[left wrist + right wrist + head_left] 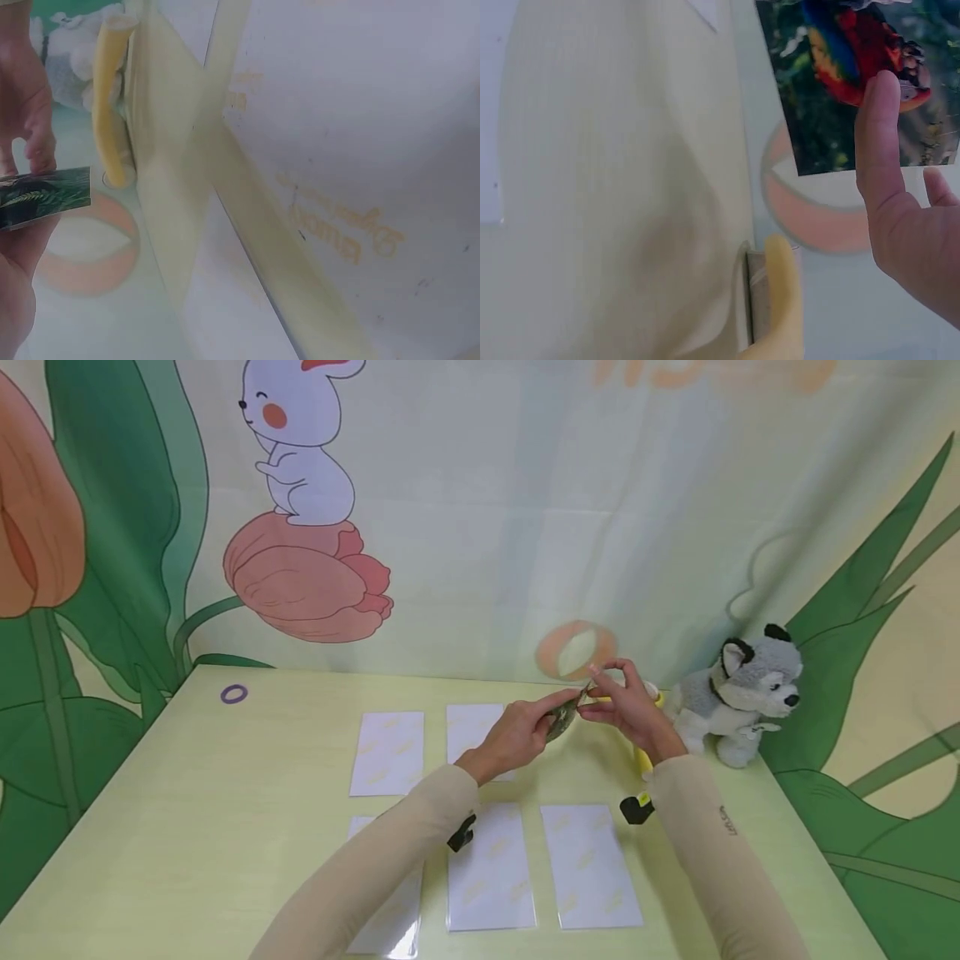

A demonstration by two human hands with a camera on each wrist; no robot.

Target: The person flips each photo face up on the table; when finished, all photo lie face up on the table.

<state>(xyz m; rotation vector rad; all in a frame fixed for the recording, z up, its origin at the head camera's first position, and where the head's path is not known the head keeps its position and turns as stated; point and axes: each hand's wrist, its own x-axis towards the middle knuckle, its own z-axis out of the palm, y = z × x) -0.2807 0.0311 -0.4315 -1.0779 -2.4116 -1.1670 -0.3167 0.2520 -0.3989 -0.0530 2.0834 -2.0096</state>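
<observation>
Picture card (562, 720) in both my hands, held up off the table (195, 818): my left grip (522, 732) pinches its lower left end, my right grip (633, 710) pinches the upper right, one digit lying over the printed parrot. My fingers cover much of it, both wrist views cut it off at their borders, and I can't tell whether it is one card or several. From my head it shows nearly edge-on, its visible length slanting from lower left to upper right. In the right wrist view the parrot side faces the camera, its head toward the right.

Below, white sheets (592, 868) lie in two rows, long sides running away from me; my left sleeve (375, 852) hides much of the front left one. Their yellow print is faint. Behind my right wrist a yellow curved piece (782, 300) is mostly hidden. Farther off are a purple ring (224, 695) at left, a plush dog (738, 693) at right, and the backdrop (465, 543), its rabbit cut off at the top.
</observation>
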